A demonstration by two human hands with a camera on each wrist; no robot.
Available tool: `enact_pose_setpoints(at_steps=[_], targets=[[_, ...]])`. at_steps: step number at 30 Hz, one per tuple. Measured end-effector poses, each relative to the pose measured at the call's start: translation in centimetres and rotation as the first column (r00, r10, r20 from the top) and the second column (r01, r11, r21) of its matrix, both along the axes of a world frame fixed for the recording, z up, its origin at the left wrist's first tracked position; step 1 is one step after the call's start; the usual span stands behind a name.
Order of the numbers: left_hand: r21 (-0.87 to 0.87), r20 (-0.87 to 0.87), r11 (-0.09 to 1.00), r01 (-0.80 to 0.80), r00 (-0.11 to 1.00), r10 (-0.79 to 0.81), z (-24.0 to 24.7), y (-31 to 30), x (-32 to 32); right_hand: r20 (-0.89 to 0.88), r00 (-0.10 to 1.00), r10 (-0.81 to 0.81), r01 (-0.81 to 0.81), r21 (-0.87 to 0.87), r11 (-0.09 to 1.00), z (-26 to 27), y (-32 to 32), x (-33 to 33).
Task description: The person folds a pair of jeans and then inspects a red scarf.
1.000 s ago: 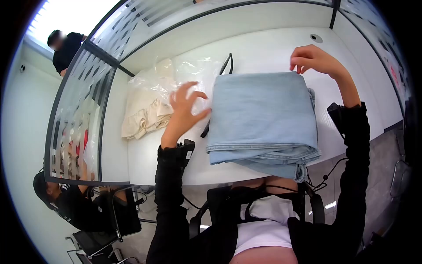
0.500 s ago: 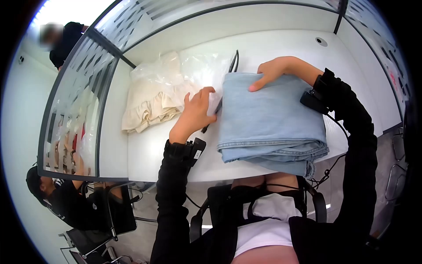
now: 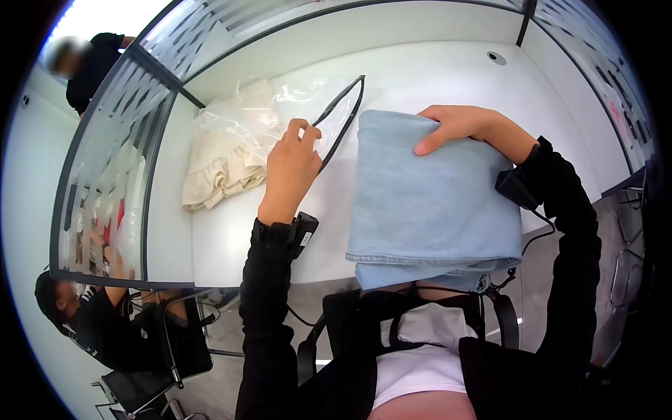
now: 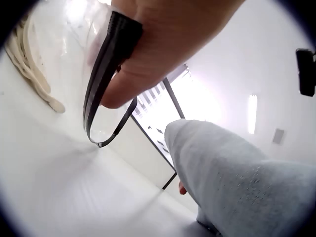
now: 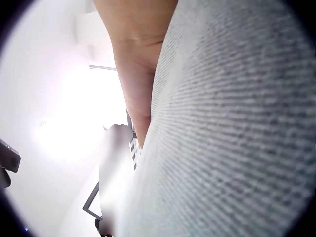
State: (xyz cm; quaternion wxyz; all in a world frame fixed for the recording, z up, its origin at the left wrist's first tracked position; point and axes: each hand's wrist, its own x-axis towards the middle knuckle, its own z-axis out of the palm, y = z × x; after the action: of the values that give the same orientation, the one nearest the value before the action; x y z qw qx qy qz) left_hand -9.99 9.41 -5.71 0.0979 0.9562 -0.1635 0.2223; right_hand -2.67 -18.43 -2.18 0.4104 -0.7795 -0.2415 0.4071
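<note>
Folded light-blue jeans [image 3: 434,203] are held by my right hand [image 3: 462,128] at their far edge, thumb on top and fingers out of sight behind the fold. Their near end hangs past the desk's front edge in the head view. In the right wrist view, the denim [image 5: 237,123] fills most of the picture. My left hand [image 3: 290,168] grips the mouth of a clear plastic bag with a black edge [image 3: 346,131]. Seen from the left wrist, that black edge [image 4: 101,74] forms a loop, with the thumb inside it.
A cream ruffled garment [image 3: 224,175] lies at the left of the white desk [image 3: 420,70], clear plastic over its upper part. Partition panels [image 3: 105,175] enclose the desk. One person [image 3: 98,66] is beyond the partition, another [image 3: 105,329] sits at lower left. A cable [image 3: 542,227] hangs from the right wrist camera.
My right hand has come down onto the jeans' far edge and shifted them slightly toward me. My left hand has taken hold of the bag's black-edged mouth, which now gapes wide.
</note>
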Motion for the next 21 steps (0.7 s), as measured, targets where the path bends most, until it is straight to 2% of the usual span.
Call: enact_pose_setpoints(at_steps=[4,7,10,13,17,18,21], targets=[[-0.068,-0.024,0.996,-0.049,0.999,0.048,0.2,-0.3,0.0,0.072,0.997,-0.039,0.034,0.071,0.997,-0.8,0.2,0.0],[-0.167,0.038,0.978,0.121,0.992,-0.116,0.4,-0.5,0.1,0.06,0.998,-0.036,0.027,0.156,0.987,-1.0,0.4,-0.1],[-0.349,-0.012,0.908,0.233,0.968,-0.252,0.4,-1.0,0.1,0.038,0.997,-0.066,0.057,0.205,0.977,-0.1,1.0,-1.0],[-0.418,0.071,0.851,0.317,0.946,-0.317,0.4,-1.6,0.1,0.049,0.996,-0.068,0.057,0.206,0.977,-0.8,1.2,-0.4],[-0.464,0.137,0.815,0.346,0.937,-0.32,0.5,-1.2,0.1,0.004,0.994,-0.112,0.109,0.196,0.974,-1.3,1.4,-0.2],[-0.474,0.225,0.786,0.398,0.917,-0.328,0.5,-1.3,0.3,0.003,0.992,-0.13,0.126,0.219,0.967,-1.3,1.6,-0.4],[-0.565,0.264,0.68,0.468,0.883,-0.389,-0.2,-0.7,0.7,-0.009,0.99,-0.14,0.138,0.25,0.958,-2.0,1.8,-0.1]])
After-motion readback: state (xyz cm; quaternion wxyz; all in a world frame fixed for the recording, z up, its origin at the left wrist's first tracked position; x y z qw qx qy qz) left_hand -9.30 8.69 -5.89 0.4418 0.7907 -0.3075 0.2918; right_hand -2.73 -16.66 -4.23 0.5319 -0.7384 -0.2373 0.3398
